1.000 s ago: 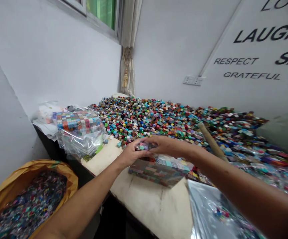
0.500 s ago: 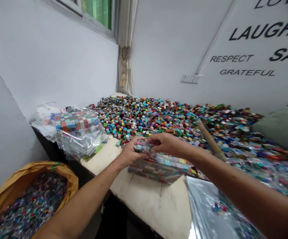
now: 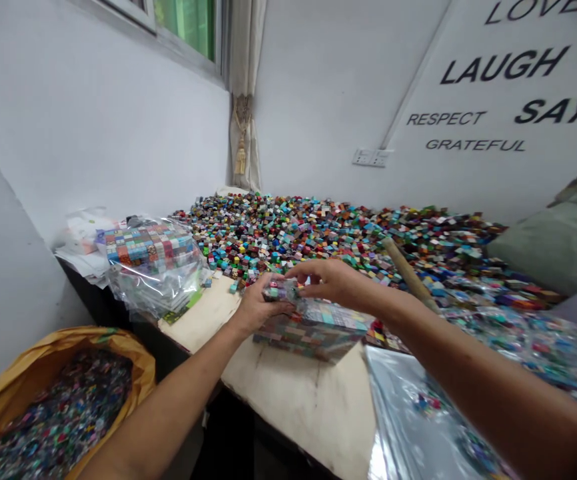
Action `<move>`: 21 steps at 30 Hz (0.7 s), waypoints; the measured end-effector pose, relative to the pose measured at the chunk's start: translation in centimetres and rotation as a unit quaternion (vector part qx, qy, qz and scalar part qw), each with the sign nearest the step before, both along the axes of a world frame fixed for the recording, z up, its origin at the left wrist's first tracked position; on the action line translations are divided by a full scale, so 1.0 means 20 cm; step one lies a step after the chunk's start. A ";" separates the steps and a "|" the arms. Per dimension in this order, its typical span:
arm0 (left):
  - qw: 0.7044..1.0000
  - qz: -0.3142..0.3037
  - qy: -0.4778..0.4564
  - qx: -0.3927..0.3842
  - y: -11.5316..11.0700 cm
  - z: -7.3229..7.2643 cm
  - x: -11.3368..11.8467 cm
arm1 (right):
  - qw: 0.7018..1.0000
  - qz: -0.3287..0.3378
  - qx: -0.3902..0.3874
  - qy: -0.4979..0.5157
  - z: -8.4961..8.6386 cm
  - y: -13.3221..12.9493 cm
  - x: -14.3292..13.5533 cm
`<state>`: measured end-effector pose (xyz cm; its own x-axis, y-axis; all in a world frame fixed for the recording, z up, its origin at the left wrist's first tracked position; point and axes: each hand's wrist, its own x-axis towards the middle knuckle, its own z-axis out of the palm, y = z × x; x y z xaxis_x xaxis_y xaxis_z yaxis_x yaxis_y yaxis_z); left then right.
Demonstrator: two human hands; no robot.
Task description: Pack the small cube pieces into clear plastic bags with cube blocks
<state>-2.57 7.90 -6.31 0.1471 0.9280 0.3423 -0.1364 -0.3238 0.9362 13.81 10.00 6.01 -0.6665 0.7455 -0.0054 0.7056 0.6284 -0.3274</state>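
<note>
Multicoloured packet [image 3: 279, 289], blurred, sits partly hidden by the hands [image 3: 254, 308].

A small clear plastic packet [image 3: 279, 289] of multicoloured pieces sits in the grip, its film shiny. Just below the grip, a rectangular stack of small blocks [image 3: 313, 338] in clear wrap rests, brown and reddish along its near side, paler on top.

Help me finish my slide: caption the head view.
Two hands at a small shiny bundle, with a heap of multicoloured blocks behind.
</note>
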 end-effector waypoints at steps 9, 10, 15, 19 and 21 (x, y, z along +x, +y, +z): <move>0.999 0.019 0.036 0.023 0.01 0.00 0.00 | 0.998 0.013 0.009 0.059 -0.12 0.00 -0.04; 0.999 0.020 0.042 0.022 0.02 0.00 0.01 | 0.999 0.012 0.011 0.048 -0.11 0.00 -0.05; 0.999 0.006 0.046 -0.010 0.02 0.01 0.01 | 0.999 0.000 0.038 -0.011 -0.02 -0.03 -0.04; 1.000 0.004 0.026 -0.015 0.01 0.02 0.02 | 0.999 -0.016 0.050 0.014 0.02 -0.04 -0.03; 1.000 0.000 0.015 -0.009 0.01 0.01 0.03 | 0.999 -0.015 0.038 0.011 0.01 -0.04 -0.04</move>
